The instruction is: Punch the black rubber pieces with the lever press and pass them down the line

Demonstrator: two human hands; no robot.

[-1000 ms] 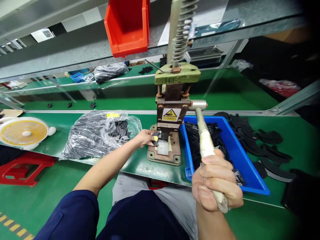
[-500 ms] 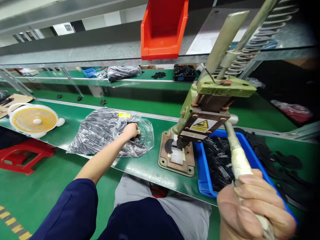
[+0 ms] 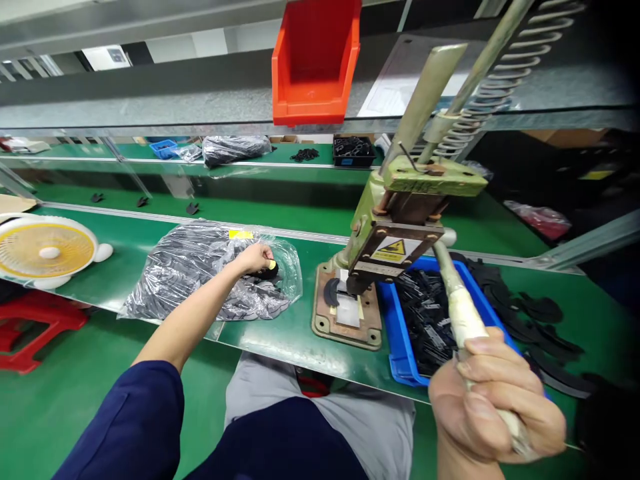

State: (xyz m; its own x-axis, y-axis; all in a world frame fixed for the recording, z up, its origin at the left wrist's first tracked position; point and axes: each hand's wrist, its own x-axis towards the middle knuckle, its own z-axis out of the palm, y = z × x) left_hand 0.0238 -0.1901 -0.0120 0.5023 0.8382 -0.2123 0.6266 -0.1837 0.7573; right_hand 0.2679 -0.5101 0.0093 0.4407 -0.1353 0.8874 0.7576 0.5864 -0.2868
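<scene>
A hand press [image 3: 397, 220] with a yellow warning label stands on a rusty base plate [image 3: 325, 325] on the green bench. A black curved piece [image 3: 331, 292] lies on that plate under the ram. My right hand [image 3: 493, 407] is closed around the press's taped lever handle [image 3: 463, 313], low at the front right. My left hand [image 3: 257, 258] reaches into the mouth of a clear plastic bag [image 3: 193, 267] full of black pieces. Its fingers are pinched on a black piece there, with a yellow cot on one fingertip.
A blue tray [image 3: 400, 347] of black parts sits right of the press, with loose black curved pieces [image 3: 545, 313] beyond it. A small yellow fan [image 3: 45, 250] stands far left, a red stool [image 3: 30, 327] below it. An orange bin [image 3: 315, 60] hangs overhead.
My left hand left the press base, where a black piece now lies, and went left into the bag. My right hand stayed on the lever. The view shifted left.
</scene>
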